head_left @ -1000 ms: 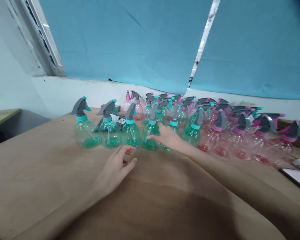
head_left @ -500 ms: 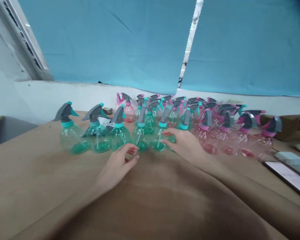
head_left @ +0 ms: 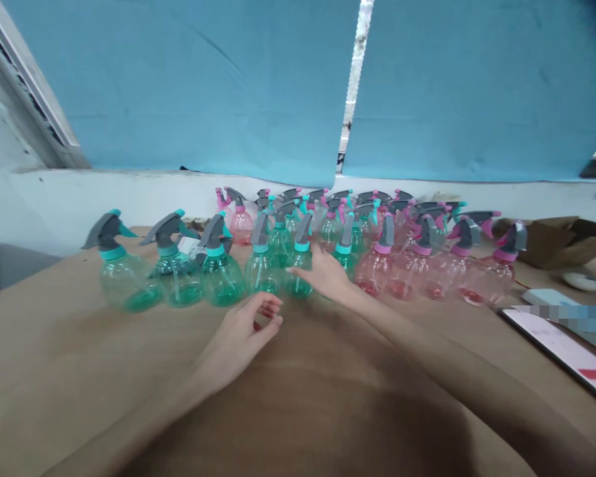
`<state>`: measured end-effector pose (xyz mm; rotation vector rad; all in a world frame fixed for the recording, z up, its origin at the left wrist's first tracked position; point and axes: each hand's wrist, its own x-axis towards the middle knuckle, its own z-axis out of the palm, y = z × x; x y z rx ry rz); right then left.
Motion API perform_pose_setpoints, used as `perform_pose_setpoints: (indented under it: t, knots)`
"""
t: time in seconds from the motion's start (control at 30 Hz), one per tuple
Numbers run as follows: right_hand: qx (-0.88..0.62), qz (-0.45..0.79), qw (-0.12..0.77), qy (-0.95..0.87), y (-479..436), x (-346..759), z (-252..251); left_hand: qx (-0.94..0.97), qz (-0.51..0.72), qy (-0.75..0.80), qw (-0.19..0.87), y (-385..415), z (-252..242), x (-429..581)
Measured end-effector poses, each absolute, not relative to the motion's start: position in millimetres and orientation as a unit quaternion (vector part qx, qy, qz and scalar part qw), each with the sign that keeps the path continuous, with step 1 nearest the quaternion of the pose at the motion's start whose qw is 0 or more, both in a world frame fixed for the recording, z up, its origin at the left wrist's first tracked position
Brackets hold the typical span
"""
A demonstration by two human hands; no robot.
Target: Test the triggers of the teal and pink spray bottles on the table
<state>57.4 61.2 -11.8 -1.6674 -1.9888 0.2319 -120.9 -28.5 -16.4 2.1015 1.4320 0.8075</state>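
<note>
A front row of round spray bottles stands on the table, with green ones on the left and pink ones on the right. My right hand (head_left: 328,273) is at a green spray bottle (head_left: 299,283) with a grey trigger head and turquoise collar. Its thumb lies across the front of that bottle, and the fingers go round its right side, partly hidden. Closer to me, my left hand (head_left: 251,324) hovers with curled fingers and a gap to the thumb, holding nothing. Just beyond it stands another green spray bottle (head_left: 262,271).
More pink and green spray bottles crowd behind the front row, including a pink one (head_left: 241,228). To the right are a phone (head_left: 556,344), a pale box (head_left: 551,298), a white mouse (head_left: 580,281) and an open cardboard box (head_left: 561,242). A blue curtain (head_left: 203,86) hangs behind.
My right hand has reached further in around the green spray bottle. The left hand stays near the front row, empty. The view has turned slightly to the right.
</note>
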Motion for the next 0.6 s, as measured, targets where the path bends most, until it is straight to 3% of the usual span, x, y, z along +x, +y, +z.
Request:
perform_pose_setpoints:
  t: [0.17,0.4,0.6]
  knots:
    - [-0.607,0.081,0.248,-0.751,57,59,-10,0.758,0.298,0.522,0.253,-37,-15,-115]
    - [-0.588,0.073,0.225,-0.773,16,66,-6,0.705,0.417,0.53,0.219,-28,4,-105]
    - [-0.551,0.072,0.217,-0.803,-26,77,-4,0.722,0.413,0.506,0.229,-28,-4,-82]
